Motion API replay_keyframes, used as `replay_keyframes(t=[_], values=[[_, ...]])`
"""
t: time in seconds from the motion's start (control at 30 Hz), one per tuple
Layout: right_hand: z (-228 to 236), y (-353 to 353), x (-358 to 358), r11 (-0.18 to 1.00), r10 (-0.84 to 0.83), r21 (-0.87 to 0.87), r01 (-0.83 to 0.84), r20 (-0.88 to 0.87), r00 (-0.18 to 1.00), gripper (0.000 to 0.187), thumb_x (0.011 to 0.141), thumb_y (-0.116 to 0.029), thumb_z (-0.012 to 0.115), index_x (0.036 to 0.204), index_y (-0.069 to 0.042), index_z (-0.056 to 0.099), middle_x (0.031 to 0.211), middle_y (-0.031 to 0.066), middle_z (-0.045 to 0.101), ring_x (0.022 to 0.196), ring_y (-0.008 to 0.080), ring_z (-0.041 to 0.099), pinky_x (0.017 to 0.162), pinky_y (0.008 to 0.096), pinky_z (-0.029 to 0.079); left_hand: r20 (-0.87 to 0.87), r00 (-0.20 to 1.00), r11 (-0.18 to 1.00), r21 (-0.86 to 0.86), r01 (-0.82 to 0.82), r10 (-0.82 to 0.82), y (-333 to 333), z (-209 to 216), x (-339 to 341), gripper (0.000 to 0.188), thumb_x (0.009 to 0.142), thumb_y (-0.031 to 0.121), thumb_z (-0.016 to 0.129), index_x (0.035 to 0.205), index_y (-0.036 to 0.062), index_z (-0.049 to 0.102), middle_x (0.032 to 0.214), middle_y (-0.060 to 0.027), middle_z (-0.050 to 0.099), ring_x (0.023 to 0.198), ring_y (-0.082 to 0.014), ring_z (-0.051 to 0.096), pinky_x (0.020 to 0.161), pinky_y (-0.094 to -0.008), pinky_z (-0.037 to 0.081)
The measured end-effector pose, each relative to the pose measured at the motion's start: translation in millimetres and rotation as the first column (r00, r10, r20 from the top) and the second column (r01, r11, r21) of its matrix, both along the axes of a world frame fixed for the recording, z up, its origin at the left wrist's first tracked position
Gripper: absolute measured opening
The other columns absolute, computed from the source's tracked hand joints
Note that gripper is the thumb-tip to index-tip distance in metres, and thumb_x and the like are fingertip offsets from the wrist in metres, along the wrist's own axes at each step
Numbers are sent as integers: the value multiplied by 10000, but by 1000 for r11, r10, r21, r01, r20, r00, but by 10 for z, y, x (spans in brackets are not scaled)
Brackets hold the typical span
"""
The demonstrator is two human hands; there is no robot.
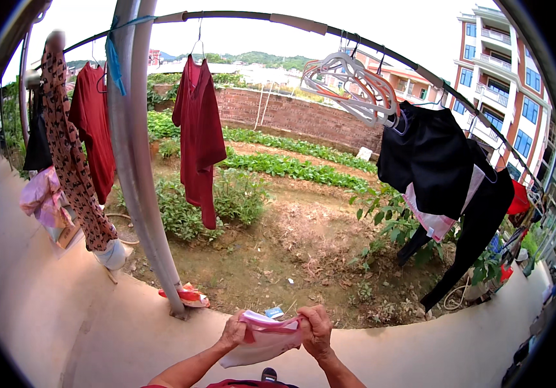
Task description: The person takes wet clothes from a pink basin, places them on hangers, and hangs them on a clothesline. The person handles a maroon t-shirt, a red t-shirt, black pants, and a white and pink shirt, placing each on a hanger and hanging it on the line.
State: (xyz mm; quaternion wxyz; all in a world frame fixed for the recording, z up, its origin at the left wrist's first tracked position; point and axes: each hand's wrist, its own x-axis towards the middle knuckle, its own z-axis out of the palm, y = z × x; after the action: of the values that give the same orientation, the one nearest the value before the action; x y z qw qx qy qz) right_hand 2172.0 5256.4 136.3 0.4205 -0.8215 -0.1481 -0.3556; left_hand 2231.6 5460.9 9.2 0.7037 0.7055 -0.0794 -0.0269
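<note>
Between my two hands a pink-and-white piece of cloth (268,343) is stretched out in front of me, low in the view. Its kind is not plain; one edge is pink and the rest hangs pale below. My left hand (234,331) is closed on its left end, and my right hand (315,330) grips the right end with the fingers curled round it. Beyond and above hangs a dark red shirt (199,129) on a wire hanger. To the right, a bunch of white and orange hangers (349,87) hooks over the rail.
A curved rail (239,14) runs overhead, with a metal post (139,142) left of centre. Black trousers (430,161) hang at the right, a patterned garment (74,149) and another red shirt (94,129) at the left. Past the concrete edge lies a garden with a brick wall (291,113).
</note>
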Motion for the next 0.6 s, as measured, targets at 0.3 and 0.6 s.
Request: replay_keyframes(t=[0.3,0.6], values=[[-92,-565,603,969,140,224,-101,-165,976,138,820,-2,539,920,-37,628,860,63,543,804,166,536,704,247,436,260,919,878,304,-369,296,-17,496,550,255,802,215,554,997,67,485,813,-146,543,752,-288,574,655,-387,456],[-217,-1362,1142,729,229,675,113,-396,889,159,843,-30,485,873,-15,640,759,0,607,659,60,526,599,193,435,358,855,917,281,283,-374,-439,1395,301,299,824,12,577,1112,84,609,927,-60,526,915,-204,525,837,-287,426]])
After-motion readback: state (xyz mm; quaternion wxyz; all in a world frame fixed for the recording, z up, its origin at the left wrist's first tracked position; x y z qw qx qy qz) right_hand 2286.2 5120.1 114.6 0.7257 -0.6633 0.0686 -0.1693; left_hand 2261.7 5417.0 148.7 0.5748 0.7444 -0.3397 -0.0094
